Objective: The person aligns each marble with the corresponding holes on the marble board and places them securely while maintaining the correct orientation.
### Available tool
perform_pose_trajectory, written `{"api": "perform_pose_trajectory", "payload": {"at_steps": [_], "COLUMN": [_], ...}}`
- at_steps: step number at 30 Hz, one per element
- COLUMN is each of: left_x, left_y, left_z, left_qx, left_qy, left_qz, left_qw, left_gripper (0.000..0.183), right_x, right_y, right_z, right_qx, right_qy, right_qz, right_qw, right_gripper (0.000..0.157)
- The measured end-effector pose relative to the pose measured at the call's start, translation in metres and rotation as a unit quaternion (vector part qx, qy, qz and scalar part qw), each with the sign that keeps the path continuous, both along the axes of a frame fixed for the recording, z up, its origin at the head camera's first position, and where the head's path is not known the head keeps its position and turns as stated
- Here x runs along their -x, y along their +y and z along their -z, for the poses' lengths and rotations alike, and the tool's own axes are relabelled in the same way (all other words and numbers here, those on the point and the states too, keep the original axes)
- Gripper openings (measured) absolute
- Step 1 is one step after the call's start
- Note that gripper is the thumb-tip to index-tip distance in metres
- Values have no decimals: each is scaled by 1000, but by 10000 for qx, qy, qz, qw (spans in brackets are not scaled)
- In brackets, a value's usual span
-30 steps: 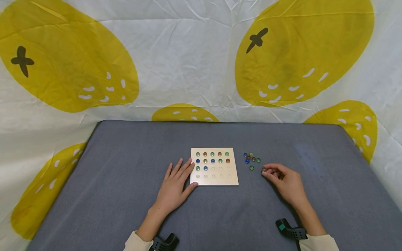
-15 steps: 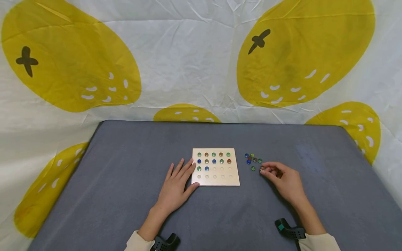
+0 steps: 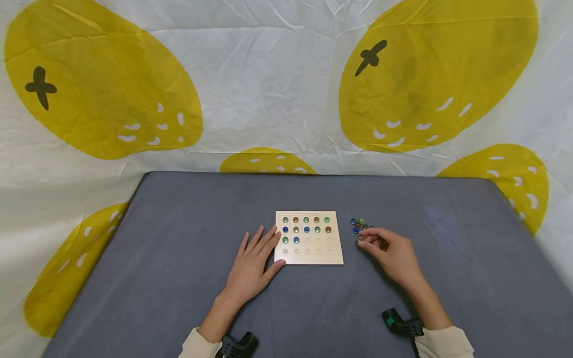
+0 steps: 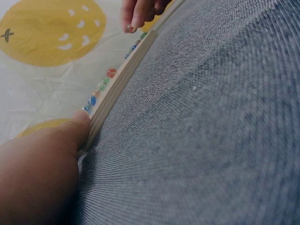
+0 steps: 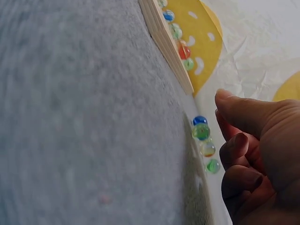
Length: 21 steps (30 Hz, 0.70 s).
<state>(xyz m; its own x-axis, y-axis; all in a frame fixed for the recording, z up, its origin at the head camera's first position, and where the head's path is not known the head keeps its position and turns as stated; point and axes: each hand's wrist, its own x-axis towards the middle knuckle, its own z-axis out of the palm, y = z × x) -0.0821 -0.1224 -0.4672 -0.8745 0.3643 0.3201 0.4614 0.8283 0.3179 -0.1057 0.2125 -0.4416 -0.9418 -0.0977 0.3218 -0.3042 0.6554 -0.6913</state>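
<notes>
One white cloth (image 3: 273,79), printed with large yellow fruit shapes (image 3: 438,64), hangs beyond the wooden board (image 3: 313,258). Beneath the board and well out to every side of it spreads the grey-covered table (image 3: 197,209). To the board's left, the left hand (image 3: 250,269) lies with straight fingers spread apart, their tips at its left edge and the thumb at its near left corner. To the board's right, apart from it, is the right hand (image 3: 393,252), its grip clamped: thumb and forefinger pinch a held marble (image 4: 132,29), as the left wrist view shows, while the other fingers curl in. Cream sleeves (image 3: 199,344) and black wrist devices (image 3: 403,325) sit nearer the person than the board. Twelve marbles (image 3: 306,229) rest on the board: two full rows of five at its far side, then a green one and a blue one at the left of the third row. Just right of the board, loose marbles (image 3: 356,230) cluster on the table, partly hidden by the right hand's fingertips.
</notes>
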Motion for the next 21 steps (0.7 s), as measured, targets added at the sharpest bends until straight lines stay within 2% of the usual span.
{"api": "perform_pose_trajectory", "payload": {"at_steps": [7, 21], "left_x": [0, 1], "left_y": [0, 0], "left_z": [-1, 2], "left_qx": [-36, 12], "left_qy": [-95, -24], "left_qz": [3, 12], "left_qw": [9999, 10000], "left_gripper": [63, 63], "right_x": [3, 8], "right_y": [-10, -27], "right_z": [-3, -7], "right_qx": [44, 47], "right_qy": [-10, -116], "right_qz": [-96, -289], "right_qw": [9999, 9995], "right_gripper": [16, 16]}}
